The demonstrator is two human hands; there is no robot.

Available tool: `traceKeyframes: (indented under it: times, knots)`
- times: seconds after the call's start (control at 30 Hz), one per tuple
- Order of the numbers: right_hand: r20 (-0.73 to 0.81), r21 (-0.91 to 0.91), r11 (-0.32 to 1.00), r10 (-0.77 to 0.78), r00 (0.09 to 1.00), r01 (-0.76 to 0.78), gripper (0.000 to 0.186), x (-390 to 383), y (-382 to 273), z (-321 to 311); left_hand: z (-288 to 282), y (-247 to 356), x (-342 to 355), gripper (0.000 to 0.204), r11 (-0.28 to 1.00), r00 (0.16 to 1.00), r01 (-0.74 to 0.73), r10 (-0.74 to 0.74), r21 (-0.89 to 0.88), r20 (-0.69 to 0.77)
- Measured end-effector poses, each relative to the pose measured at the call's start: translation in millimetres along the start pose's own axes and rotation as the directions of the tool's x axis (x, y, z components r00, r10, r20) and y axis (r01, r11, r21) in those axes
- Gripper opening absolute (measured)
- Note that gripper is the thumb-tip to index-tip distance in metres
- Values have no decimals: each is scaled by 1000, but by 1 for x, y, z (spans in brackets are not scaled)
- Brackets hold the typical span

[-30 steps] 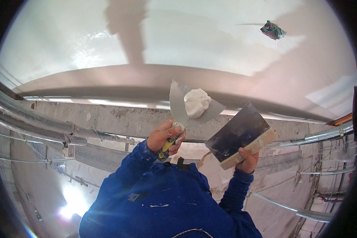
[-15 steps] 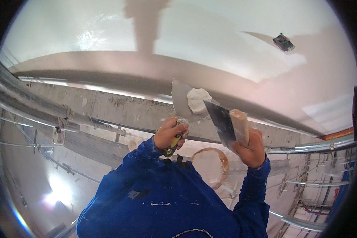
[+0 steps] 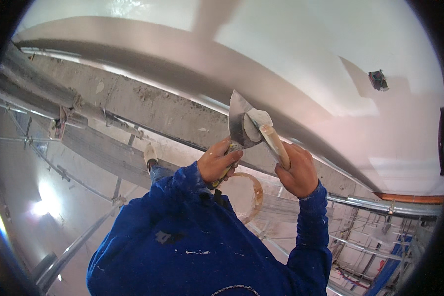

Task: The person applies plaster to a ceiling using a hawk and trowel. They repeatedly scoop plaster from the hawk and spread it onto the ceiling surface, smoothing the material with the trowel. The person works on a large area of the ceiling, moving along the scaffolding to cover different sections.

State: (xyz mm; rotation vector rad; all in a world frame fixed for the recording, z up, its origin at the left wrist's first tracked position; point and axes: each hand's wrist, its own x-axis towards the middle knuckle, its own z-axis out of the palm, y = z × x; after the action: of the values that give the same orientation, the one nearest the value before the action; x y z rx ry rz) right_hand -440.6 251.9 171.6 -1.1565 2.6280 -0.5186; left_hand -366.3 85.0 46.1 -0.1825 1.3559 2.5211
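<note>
My left hand (image 3: 217, 163) is closed round the yellow and black handle of a wide putty knife (image 3: 237, 109), its broad metal blade pointing away from me. A lump of white plaster (image 3: 261, 117) sits on that blade. In my right hand (image 3: 299, 170) is a plastering trowel (image 3: 275, 147) with a pale handle. The trowel is turned nearly edge-on, and its blade meets the plaster on the putty knife. Part of the lump is hidden behind the trowel.
Ahead rises a smooth pale wall (image 3: 301, 64) with an electrical box (image 3: 378, 80). A concrete ledge (image 3: 148, 106) runs along its foot. Scaffold tubes (image 3: 39, 86) stand left, more (image 3: 394, 204) right. Below my hands is a plaster-smeared round rim (image 3: 257, 195), beside planks (image 3: 101, 148).
My right hand has brought the trowel left and turned it edge-on against the plaster. The putty knife has tilted. My view has shifted, and a shoe now shows on the planks.
</note>
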Motion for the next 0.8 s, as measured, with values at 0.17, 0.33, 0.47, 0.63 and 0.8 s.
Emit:
traceKeyframes:
  times: [0.17, 0.33, 0.47, 0.63, 0.8]
  knots:
    - [153, 77, 995, 57, 987, -69, 39, 12, 24, 11, -8, -2, -2, 24, 1000, 998, 12, -10, 29, -68]
    - [210, 475, 841, 177, 961, -259, 33, 1, 61, 32, -18, -1, -3, 33, 999, 994, 23, -18, 49, -107]
    - [204, 856, 412, 286, 936, -313, 44, -11, 93, 76, -18, 13, -8, 34, 985, 995, 11, 6, 170, -98]
    - [315, 948, -30, 238, 919, -317, 60, -23, 137, 153, -9, 27, -18, 31, 986, 983, 106, -84, 132, -162]
    - [53, 893, -447, 212, 976, 49, 73, -19, 127, 193, -1, 36, -15, 32, 978, 985, 116, -91, 176, -144]
